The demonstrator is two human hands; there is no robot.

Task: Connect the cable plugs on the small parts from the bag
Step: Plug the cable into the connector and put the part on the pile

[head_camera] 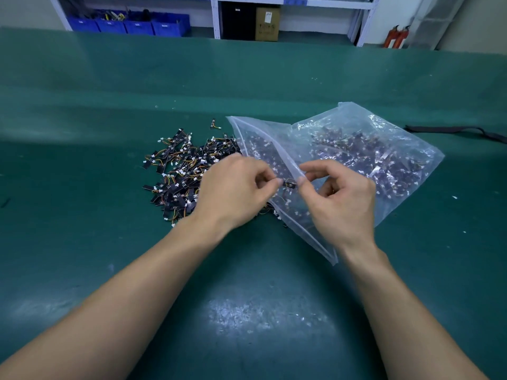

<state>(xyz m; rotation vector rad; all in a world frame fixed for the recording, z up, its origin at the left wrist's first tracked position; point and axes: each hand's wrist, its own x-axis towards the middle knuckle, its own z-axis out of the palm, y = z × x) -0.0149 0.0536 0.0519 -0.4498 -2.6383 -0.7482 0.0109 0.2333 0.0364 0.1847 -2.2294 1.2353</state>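
Though tiny, black wired part.

Glossy clear plastic bag, matt mat

A single wide-angle view from the person's head looks forward and down across the green counter, near the left hand and right hand, shelving far beyond.

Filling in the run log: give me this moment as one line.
left hand: pinches small part | right hand: pinches same part | bag: on table, parts inside | pile: loose parts left of bag
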